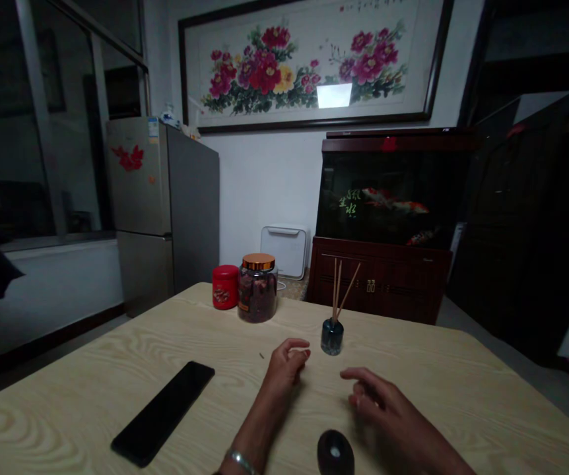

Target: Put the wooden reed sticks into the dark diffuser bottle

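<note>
My left hand [288, 361] hovers over the table [235, 409], fingers loosely bent and slightly apart, with nothing visible in it. A silvery bracelet [242, 462] circles that wrist. To the right, my right hand [378, 399] has its index finger stretched out and the other fingers curled; it too looks bare. Just beyond both hands stands a small dark glass reed diffuser [332, 338] with several thin sticks. Below and between them lies a dark, glossy oval object [335, 454], whose kind I cannot make out. Neither hand touches the diffuser or the oval object.
A black smartphone [166, 412] lies at the left of the table. Towards the far edge stand a red canister [225, 287] and a copper-lidded jar [257, 293] with dark contents. Behind are a refrigerator [193, 204] and a fish tank [388, 198] on a cabinet.
</note>
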Available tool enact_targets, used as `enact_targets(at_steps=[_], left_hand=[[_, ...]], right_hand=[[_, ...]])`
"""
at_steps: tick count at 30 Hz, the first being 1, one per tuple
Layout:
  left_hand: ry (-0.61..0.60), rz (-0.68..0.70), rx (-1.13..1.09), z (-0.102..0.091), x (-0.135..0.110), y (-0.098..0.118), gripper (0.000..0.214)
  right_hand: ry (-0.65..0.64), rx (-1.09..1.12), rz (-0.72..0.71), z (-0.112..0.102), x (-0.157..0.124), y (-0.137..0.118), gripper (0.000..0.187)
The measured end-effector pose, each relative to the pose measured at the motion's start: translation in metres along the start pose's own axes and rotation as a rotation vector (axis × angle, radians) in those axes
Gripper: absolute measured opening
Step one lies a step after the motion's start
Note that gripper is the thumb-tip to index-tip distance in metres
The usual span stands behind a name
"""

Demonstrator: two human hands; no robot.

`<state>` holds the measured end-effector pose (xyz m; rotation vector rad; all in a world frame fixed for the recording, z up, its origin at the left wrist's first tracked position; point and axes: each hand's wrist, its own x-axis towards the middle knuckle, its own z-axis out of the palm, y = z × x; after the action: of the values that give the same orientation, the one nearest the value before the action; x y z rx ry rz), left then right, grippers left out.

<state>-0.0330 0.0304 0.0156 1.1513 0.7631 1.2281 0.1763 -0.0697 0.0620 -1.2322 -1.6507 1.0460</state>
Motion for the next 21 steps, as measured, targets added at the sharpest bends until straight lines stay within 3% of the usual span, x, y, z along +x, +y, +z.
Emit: enact_targets(at_steps=[2, 4, 9, 11, 16, 21], left_hand=[[0.079, 0.042, 0.159, -0.005, 0.003, -0.025, 0.022], [0.053, 0.058, 0.306, -0.007, 0.001, -0.042, 0.016], [-0.03, 0.12, 0.444, -0.006, -0.003, -0.053, 0.019], [-0.021, 0.111, 0.442, -0.006, -0.003, -0.053, 0.02], [0.001, 0.065, 0.408, -0.007, 0.0, -0.052, 0.018], [0.002, 0.068, 0.393, -0.007, 0.001, -0.052, 0.018]], right_hand=[[-0.008, -0.198, -0.004, 0.007, -0.004, 0.022, 0.04], [-0.058, -0.264, 0.0, 0.013, -0.009, 0.036, 0.054], [-0.219, -0.331, 0.047, 0.023, -0.013, 0.042, 0.091], [-0.24, -0.375, 0.026, 0.027, -0.013, 0.039, 0.088], [-0.228, -0.401, -0.032, 0.037, -0.015, 0.034, 0.059], [-0.187, -0.435, -0.108, 0.039, -0.014, 0.036, 0.052]])
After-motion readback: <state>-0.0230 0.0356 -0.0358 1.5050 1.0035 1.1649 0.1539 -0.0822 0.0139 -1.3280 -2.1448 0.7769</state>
